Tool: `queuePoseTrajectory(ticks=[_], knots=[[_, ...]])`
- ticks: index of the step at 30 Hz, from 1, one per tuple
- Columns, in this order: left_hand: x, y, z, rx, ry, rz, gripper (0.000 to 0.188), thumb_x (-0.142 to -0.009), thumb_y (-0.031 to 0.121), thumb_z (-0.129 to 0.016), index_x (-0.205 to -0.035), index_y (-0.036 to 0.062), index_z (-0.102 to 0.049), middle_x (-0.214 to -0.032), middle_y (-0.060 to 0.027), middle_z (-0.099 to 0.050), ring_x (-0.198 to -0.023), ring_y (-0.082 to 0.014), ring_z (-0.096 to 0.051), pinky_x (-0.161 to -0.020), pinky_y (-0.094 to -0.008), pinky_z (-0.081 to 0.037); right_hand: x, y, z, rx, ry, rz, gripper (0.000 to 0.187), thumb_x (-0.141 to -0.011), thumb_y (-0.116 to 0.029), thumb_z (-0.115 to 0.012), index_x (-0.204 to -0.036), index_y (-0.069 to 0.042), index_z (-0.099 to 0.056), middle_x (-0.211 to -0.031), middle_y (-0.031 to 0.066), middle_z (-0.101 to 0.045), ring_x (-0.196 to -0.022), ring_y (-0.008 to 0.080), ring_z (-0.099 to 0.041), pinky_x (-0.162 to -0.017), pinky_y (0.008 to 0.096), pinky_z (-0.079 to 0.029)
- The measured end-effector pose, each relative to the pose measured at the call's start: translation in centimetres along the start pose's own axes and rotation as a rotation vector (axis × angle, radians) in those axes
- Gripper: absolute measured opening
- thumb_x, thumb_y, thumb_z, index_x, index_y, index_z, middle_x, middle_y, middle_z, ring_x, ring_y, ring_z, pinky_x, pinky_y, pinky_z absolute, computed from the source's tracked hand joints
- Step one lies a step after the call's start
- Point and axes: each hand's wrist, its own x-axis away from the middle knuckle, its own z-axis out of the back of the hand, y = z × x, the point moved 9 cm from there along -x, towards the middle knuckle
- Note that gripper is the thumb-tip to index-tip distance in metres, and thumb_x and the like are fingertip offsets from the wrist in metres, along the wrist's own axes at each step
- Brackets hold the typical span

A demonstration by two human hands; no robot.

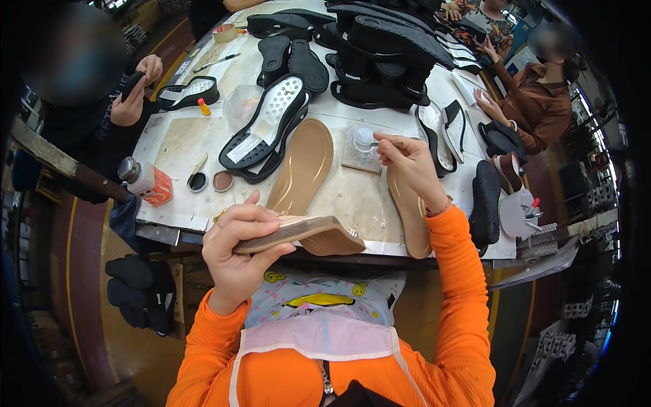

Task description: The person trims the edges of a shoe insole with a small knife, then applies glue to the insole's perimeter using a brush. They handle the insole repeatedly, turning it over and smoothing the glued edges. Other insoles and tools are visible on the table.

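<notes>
My left hand (234, 247) grips a tan shoe sole (329, 239) by one end, tilted on edge over the table's near side. Its edge facing me has a darker brown patch. In my right hand (410, 166), thumb and fingers pinch a thin stick-like tool (407, 140), whose tip is too small to make out. That tip is close to a small round whitish dish (364, 135) on a square board (359, 160). Two more tan soles lie on the table: one (310, 156) beyond my left hand, another (407, 220) under my right forearm.
Black soles (386, 51) are piled at the back; black-and-white ones (264, 122) lie left of centre. At left stand a bottle (148, 183) and two small pots, black (197, 182) and brown (222, 181). A white pen holder (517, 211) is at right. Other people work on both sides.
</notes>
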Motion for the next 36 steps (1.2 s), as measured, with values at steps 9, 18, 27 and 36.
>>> queuePoseTrajectory(ticks=[9,18,27,36], knots=[[0.0,-0.2,-0.7,0.024,-0.062,0.044,0.031,-0.063,0.01,-0.087,-0.086,0.0063,-0.066,-0.09,-0.0106,-0.068,-0.086,-0.0217,-0.068,-0.099,-0.0478,-0.045,-1.6,1.7,0.3,0.36,0.176,-0.013,0.015,-0.086,-0.009,-0.068,-0.091,0.005,-0.067,-0.073,0.0064,-0.068,-0.064,0.0088,-0.063,-0.058,0.0219,-0.051],[-0.2,-0.7,-0.5,0.028,-0.061,0.103,0.033,-0.061,0.009,-0.087,-0.088,0.0059,-0.067,-0.09,-0.01,-0.068,-0.086,-0.0203,-0.067,-0.097,-0.0465,-0.047,-0.7,-0.3,0.1,0.557,0.234,0.083,0.012,-0.085,-0.008,-0.068,-0.087,0.004,-0.067,-0.071,0.008,-0.068,-0.064,0.0095,-0.063,-0.058,0.0245,-0.049],[-0.2,-1.2,-0.2,0.028,-0.052,0.114,0.034,-0.06,0.007,-0.087,-0.088,0.006,-0.067,-0.09,-0.0096,-0.067,-0.086,-0.0202,-0.067,-0.096,-0.0459,-0.048,-2.0,1.3,0.6,0.432,0.179,0.05,0.013,-0.083,-0.008,-0.07,-0.087,0.004,-0.068,-0.077,0.007,-0.07,-0.069,0.01,-0.064,-0.065,0.0242,-0.051],[-0.2,-2.0,0.0,0.021,-0.011,0.148,0.034,-0.06,0.004,-0.086,-0.087,0.0054,-0.066,-0.09,-0.0102,-0.067,-0.087,-0.0205,-0.067,-0.096,-0.0468,-0.049,-2.1,2.8,0.6,0.331,0.213,0.07,0.012,-0.081,-0.007,-0.071,-0.085,0.004,-0.068,-0.075,0.0107,-0.07,-0.066,0.0139,-0.066,-0.063,0.0259,-0.052]])
